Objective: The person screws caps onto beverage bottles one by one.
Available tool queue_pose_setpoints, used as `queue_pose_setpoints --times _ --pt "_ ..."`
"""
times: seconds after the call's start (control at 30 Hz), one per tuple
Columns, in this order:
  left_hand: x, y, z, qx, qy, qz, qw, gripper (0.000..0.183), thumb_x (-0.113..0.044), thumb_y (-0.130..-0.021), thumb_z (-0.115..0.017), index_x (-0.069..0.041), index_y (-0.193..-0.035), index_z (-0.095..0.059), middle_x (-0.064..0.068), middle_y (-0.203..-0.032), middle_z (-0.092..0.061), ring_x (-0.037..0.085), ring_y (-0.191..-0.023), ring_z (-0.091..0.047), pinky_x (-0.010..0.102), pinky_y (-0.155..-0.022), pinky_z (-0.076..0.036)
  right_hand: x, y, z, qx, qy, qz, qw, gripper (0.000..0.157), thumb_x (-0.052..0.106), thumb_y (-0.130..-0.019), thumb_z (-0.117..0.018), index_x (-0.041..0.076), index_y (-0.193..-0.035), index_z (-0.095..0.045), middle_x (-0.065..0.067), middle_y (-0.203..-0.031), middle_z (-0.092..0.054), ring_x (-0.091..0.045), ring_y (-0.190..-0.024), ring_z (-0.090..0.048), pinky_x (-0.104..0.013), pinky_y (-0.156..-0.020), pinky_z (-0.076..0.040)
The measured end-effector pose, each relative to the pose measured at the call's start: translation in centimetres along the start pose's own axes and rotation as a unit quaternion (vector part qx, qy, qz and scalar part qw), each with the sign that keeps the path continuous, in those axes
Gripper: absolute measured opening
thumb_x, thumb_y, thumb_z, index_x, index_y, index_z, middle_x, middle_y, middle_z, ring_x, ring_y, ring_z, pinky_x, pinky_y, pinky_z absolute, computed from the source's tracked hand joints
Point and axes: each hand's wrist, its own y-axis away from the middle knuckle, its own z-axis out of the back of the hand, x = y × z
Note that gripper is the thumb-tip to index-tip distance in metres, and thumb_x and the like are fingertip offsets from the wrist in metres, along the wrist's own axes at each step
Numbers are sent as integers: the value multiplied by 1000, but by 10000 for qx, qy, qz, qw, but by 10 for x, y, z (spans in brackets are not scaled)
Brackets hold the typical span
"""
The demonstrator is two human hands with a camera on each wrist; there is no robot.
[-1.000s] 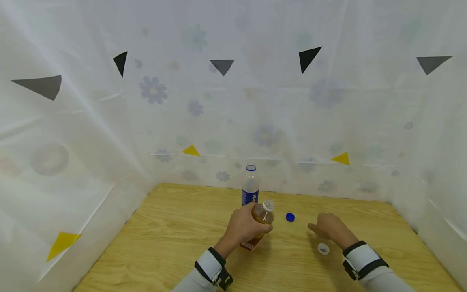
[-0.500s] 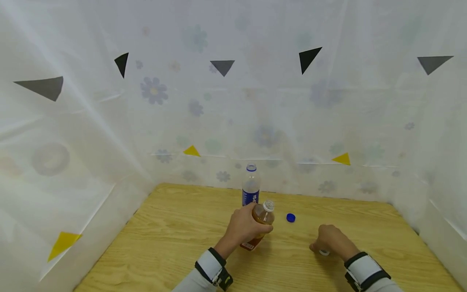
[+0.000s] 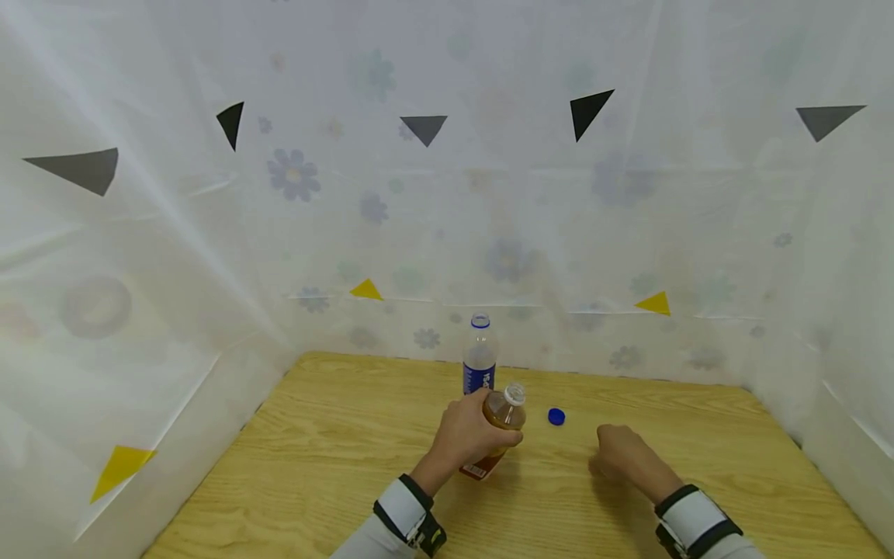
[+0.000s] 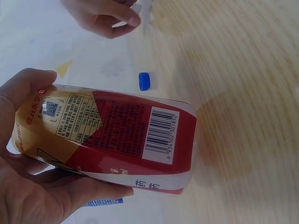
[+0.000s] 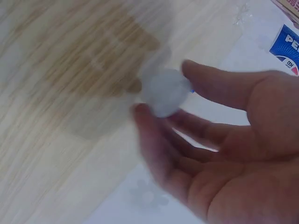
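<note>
My left hand (image 3: 464,432) grips a bottle of amber drink (image 3: 504,411) round its upper body. That bottle has no cap on its white-ringed mouth and leans a little; its red and gold label (image 4: 117,130) faces the left wrist camera. Between thumb and fingers my right hand (image 5: 210,135) pinches a white bottle cap (image 5: 166,91), just above the table. In the head view the cap is hidden behind that hand. A clear bottle with a blue label (image 3: 479,365), also uncapped, stands behind the amber one. Between the hands, a blue cap (image 3: 556,417) lies on the table.
The wood-grain table (image 3: 335,435) is enclosed by white patterned sheeting (image 3: 447,210) at the back and both sides. Black, grey and yellow triangles are stuck on the sheeting.
My right hand has come down over the white cap on the table, taken it between the fingers and lifted it slightly. The left hand and amber bottle have stayed in place.
</note>
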Motion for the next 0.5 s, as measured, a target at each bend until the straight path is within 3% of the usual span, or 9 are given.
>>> queue_pose_setpoints --times 0.23,0.5 --pt "0 0 1 17 25 -7 10000 63 -43 -74 -86 -12 -124 -64 3 -104 -73 15 -85 -69 36 -69 -58 5 -5 -1 -953 -247 437 9942 26 10 -90 -72 -11 -104 -67 -20 -93 -70 -29 -78 -68 -42 -66 -56" --pt "0 1 0 29 22 43 10000 61 -43 -74 -86 -12 -122 -64 3 -104 -73 16 -86 -69 37 -69 -58 5 -4 -3 -1315 -558 436 9888 27 6 -81 -79 -10 -98 -65 -15 -88 -68 -24 -75 -64 -42 -65 -54"
